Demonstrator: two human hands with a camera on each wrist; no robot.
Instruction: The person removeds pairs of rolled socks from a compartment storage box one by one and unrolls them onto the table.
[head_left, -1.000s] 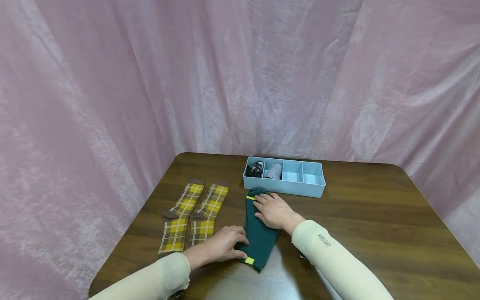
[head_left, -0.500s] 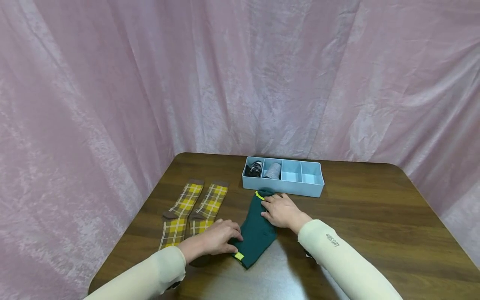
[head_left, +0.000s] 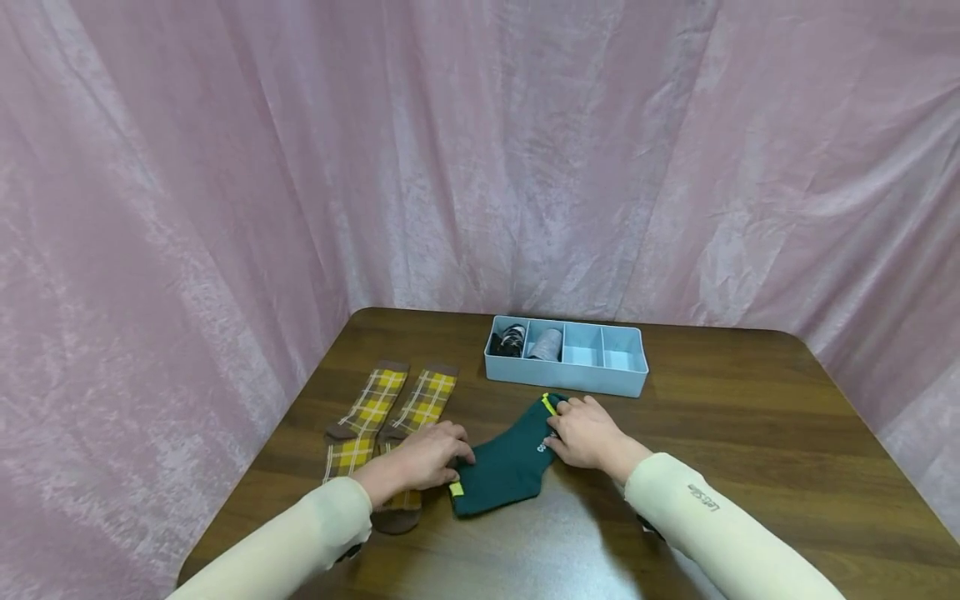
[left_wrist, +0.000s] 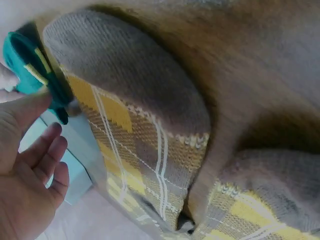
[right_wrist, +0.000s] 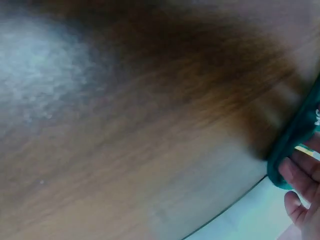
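A dark green sock lies slantwise on the table between both hands, with a yellow tab at its left end and a yellow band and small white lettering near its right end. My left hand pinches the left end beside the tab. In the left wrist view, the left thumb lies against the green fabric while other fingers curl loosely below. My right hand holds the right end by the yellow band; its fingers bend over the green edge in the right wrist view.
Two yellow-and-brown plaid socks lie flat side by side on the left, one partly under my left forearm. Behind the green sock stands a light blue divided box, holding a dark patterned roll and a grey roll. Pink curtains hang behind the table.
The green sock has turned from nearly upright to slanting sideways. My left hand has moved left and up with one end; my right hand has moved right and slightly down with the other.
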